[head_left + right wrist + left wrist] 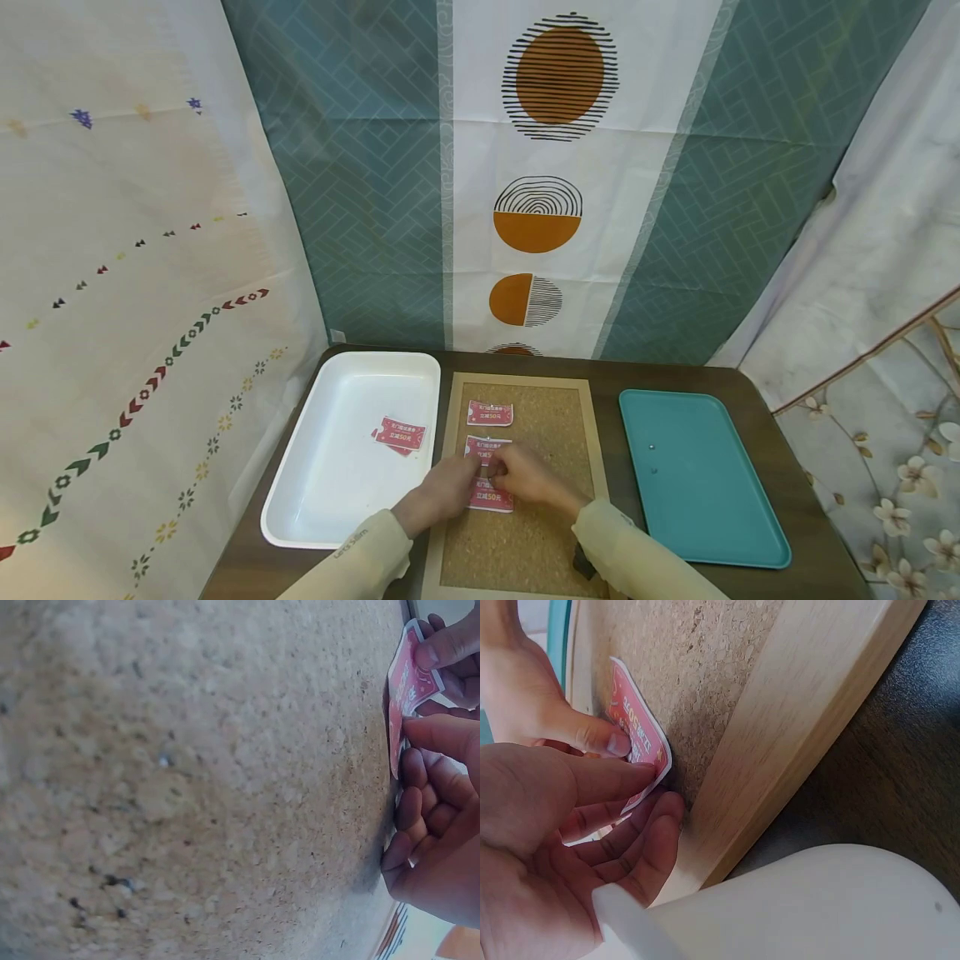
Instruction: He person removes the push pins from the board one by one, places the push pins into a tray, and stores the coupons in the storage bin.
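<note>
A red-and-white paper coupon (491, 497) lies lowest in a column of three on the cork board (551, 417). My left hand (450, 486) pinches one edge of it, thumb on the printed face and fingers beneath, as the left wrist view shows; there the coupon (641, 724) bends up from the cork. At its upper edge, my right hand (528, 475) has the thumb against the paper and the other fingers curled close to the board. Whatever is under that thumb is hidden. Above are the middle coupon (480, 447), partly covered by the hands, and the top coupon (491, 413).
Left of the board stands a white tray (337, 467) with a few overlapping coupons (400, 434). On the right a teal tray (705, 475) bears two tiny shiny pieces, one a silvery dot (652, 447). A pale wooden frame (596, 450) edges the cork.
</note>
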`<state>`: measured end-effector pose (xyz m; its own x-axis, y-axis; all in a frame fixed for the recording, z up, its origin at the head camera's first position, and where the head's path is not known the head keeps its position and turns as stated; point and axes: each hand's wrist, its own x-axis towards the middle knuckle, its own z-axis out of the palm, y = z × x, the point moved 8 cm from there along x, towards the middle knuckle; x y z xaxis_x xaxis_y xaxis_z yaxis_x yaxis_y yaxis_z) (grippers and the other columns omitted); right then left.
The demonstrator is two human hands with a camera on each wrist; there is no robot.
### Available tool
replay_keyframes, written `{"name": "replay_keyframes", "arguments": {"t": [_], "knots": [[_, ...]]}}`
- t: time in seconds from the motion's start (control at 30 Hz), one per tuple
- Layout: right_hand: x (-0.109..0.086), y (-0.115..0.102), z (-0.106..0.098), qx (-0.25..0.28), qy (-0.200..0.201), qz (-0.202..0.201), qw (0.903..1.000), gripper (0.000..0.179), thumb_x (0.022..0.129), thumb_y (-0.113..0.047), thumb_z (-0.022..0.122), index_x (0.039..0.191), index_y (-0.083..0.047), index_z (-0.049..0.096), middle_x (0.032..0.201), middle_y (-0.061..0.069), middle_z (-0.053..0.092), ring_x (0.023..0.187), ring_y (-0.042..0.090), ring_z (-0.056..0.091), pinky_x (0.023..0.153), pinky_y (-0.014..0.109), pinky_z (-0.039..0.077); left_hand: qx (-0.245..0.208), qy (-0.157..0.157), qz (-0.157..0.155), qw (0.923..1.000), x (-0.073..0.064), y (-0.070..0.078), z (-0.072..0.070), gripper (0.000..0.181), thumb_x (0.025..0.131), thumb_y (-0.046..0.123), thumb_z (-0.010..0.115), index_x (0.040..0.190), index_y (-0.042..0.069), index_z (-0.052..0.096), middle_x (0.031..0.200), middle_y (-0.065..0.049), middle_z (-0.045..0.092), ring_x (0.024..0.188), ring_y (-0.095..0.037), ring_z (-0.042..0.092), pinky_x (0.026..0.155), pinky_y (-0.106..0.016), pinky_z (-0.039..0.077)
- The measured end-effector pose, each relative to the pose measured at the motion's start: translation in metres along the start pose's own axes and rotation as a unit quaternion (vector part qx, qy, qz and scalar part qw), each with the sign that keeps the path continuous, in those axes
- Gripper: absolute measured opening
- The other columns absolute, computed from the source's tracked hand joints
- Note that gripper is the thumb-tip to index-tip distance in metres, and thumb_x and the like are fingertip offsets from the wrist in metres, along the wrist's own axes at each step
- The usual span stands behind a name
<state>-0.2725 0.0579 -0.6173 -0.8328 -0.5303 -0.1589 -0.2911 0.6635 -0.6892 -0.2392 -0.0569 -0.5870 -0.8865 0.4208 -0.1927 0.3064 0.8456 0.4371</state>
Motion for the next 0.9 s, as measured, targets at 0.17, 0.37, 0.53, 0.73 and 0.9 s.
{"name": "replay_keyframes", "arguments": {"t": [0.17, 0.37, 0.53, 0.73, 0.9], "knots": [[0.0003, 0.0008, 0.0008, -0.001, 0.001, 0.0, 1.0, 0.01, 0.091, -0.003, 0.079, 0.098, -0.01, 0.074, 0.086, -0.007, 0.069, 0.074, 0.004, 0.06, 0.067, 0.022, 0.053, 0.009, -0.004, 0.0, 1.0, 0.0002, 0.0011, 0.0001, 0.009, 0.1, 0.012, 0.071, 0.106, 0.008, 0.067, 0.078, 0.002, 0.059, 0.066, -0.01, 0.053, 0.057, -0.026, 0.047], [0.0007, 0.0011, 0.0004, -0.004, 0.003, 0.003, 1.0, 0.01, 0.091, -0.004, 0.079, 0.096, -0.011, 0.073, 0.084, -0.009, 0.066, 0.073, 0.005, 0.059, 0.066, 0.023, 0.052, 0.017, 0.0, 0.001, 0.9999, 0.0008, 0.0015, 0.0004, 0.005, 0.1, 0.011, 0.07, 0.102, 0.01, 0.067, 0.077, 0.002, 0.058, 0.064, -0.01, 0.052, 0.056, -0.026, 0.046], [0.0009, 0.0016, 0.0011, 0.002, 0.003, 0.004, 1.0, 0.01, 0.092, -0.005, 0.079, 0.096, -0.012, 0.073, 0.083, -0.009, 0.065, 0.073, 0.005, 0.058, 0.065, 0.022, 0.051, 0.026, 0.003, 0.009, 0.9996, 0.0015, 0.0021, 0.0014, 0.005, 0.101, 0.013, 0.069, 0.103, 0.009, 0.067, 0.076, 0.002, 0.058, 0.064, -0.009, 0.052, 0.056, -0.026, 0.046], [-0.0006, -0.0001, 0.0016, 0.001, 0.005, 0.003, 1.0, 0.008, 0.093, -0.007, 0.078, 0.096, -0.013, 0.074, 0.083, -0.01, 0.065, 0.073, 0.005, 0.057, 0.065, 0.022, 0.051, 0.033, 0.003, 0.01, 0.9994, 0.001, 0.0024, 0.0037, 0.007, 0.1, 0.014, 0.071, 0.104, 0.009, 0.067, 0.076, 0.002, 0.06, 0.063, -0.008, 0.053, 0.055, -0.025, 0.046], [-0.0003, -0.0016, 0.0014, -0.01, 0.007, -0.005, 0.9999, 0.009, 0.093, -0.005, 0.077, 0.094, -0.013, 0.074, 0.082, -0.011, 0.064, 0.073, 0.004, 0.057, 0.066, 0.022, 0.05, 0.044, 0.005, 0.01, 0.999, 0.0005, 0.0032, 0.0048, 0.006, 0.1, 0.013, 0.07, 0.104, 0.01, 0.067, 0.075, 0.002, 0.059, 0.062, -0.007, 0.052, 0.054, -0.024, 0.045]]}}
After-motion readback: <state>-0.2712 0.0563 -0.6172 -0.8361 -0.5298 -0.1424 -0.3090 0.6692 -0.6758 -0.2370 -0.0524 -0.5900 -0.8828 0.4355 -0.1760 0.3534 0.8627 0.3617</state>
